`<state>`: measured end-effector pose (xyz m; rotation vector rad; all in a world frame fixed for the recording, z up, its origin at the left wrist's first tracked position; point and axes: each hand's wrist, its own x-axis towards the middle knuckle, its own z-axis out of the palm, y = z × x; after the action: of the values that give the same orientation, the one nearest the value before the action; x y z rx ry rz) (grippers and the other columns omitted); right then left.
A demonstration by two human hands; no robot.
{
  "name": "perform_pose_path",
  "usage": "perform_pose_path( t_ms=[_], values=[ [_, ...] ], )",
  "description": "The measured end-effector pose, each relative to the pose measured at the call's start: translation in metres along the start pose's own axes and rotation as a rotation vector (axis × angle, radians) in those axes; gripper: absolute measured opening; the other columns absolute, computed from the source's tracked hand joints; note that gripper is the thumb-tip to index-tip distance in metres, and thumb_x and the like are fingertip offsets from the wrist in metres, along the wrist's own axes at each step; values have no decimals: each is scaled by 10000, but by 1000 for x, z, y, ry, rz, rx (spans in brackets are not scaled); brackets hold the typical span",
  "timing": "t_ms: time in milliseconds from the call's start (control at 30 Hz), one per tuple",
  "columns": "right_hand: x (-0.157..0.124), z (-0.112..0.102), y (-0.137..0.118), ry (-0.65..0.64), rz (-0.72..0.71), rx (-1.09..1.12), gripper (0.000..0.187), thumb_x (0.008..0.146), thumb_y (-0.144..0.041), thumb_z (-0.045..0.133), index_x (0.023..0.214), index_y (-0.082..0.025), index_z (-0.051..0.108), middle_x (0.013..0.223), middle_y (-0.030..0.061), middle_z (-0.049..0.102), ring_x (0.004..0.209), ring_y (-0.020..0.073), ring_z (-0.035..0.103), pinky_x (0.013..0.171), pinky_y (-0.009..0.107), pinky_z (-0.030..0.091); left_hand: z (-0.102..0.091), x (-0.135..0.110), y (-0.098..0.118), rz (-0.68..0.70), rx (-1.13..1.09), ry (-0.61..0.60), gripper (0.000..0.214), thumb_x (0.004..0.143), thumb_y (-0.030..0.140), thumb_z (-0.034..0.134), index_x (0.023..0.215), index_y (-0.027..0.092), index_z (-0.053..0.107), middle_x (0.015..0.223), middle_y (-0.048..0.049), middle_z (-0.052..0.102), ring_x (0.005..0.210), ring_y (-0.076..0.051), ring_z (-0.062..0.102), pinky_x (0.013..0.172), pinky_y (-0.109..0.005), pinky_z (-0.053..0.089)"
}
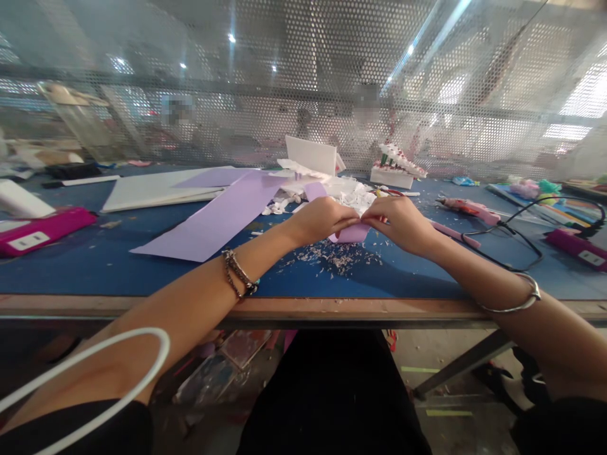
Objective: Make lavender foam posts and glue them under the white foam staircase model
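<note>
My left hand (327,220) and my right hand (396,218) meet over the blue table, fingertips pinched together. Between them is a curled strip of purple paper (353,235), which both hands grip at its upper edge. Below the strip lie small pale paper shavings (336,259). Just behind my hands is a heap of white paper pieces (348,193). A long purple sheet (213,218) stretches across the table to the left of my left hand. What the fingertips hold exactly is partly hidden.
At the left lie white boards (156,189) and a magenta power strip (47,230). To the right are a pink glue gun (474,210) with a black cable (526,246) and another magenta strip (578,248). A white block (391,177) stands behind. Perforated metal screen (303,76) closes the back.
</note>
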<state>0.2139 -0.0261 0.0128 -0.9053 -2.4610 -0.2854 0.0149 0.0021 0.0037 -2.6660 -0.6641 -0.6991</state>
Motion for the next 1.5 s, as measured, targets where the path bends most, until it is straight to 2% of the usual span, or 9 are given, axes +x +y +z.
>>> perform_pose_path(
  t_ms=[300, 600, 833, 1167, 1333, 1500],
  values=[
    [-1, 3, 3, 2, -39, -18, 210, 839, -244, 526, 832, -137, 707, 736, 57, 646, 672, 118, 551, 658, 243, 396, 0, -1, -2, 26, -11, -38, 330, 901, 307, 391, 843, 151, 676, 682, -45, 693, 573, -112, 604, 549, -224, 388],
    [-1, 1, 3, -20, -80, -54, 232, 868, -220, 478, 896, -133, 692, 824, 69, 665, 774, 140, 580, 719, 257, 412, -2, -1, -2, 3, -2, -52, 342, 901, 328, 384, 851, 156, 676, 690, -44, 689, 592, -116, 603, 552, -232, 377],
    [-2, 0, -1, -68, -35, -98, 275, 886, -250, 436, 926, -135, 683, 855, 83, 654, 810, 167, 581, 721, 279, 401, -4, 0, -1, -23, -85, -60, 342, 892, 323, 388, 835, 153, 679, 671, -41, 682, 593, -111, 589, 562, -229, 373],
    [1, 0, -4, -140, 66, -77, 253, 863, -227, 455, 883, -137, 691, 839, 88, 672, 758, 159, 583, 685, 270, 386, 0, 1, 2, -76, 15, -71, 336, 890, 338, 401, 815, 156, 673, 708, -68, 696, 623, -149, 611, 560, -253, 356],
    [1, 0, -1, -114, 104, 34, 215, 835, -242, 511, 842, -150, 705, 760, 58, 675, 668, 120, 568, 650, 243, 386, -2, 1, 4, -89, -47, -100, 307, 875, 327, 428, 857, 147, 676, 751, -76, 703, 656, -153, 617, 592, -261, 375],
    [0, 0, -1, -76, 138, 129, 176, 793, -199, 543, 806, -150, 712, 708, 42, 681, 630, 108, 564, 626, 234, 388, -7, 2, 6, -182, -232, -31, 283, 836, 356, 491, 815, 147, 681, 732, -46, 693, 648, -120, 600, 608, -241, 393]
  ],
)
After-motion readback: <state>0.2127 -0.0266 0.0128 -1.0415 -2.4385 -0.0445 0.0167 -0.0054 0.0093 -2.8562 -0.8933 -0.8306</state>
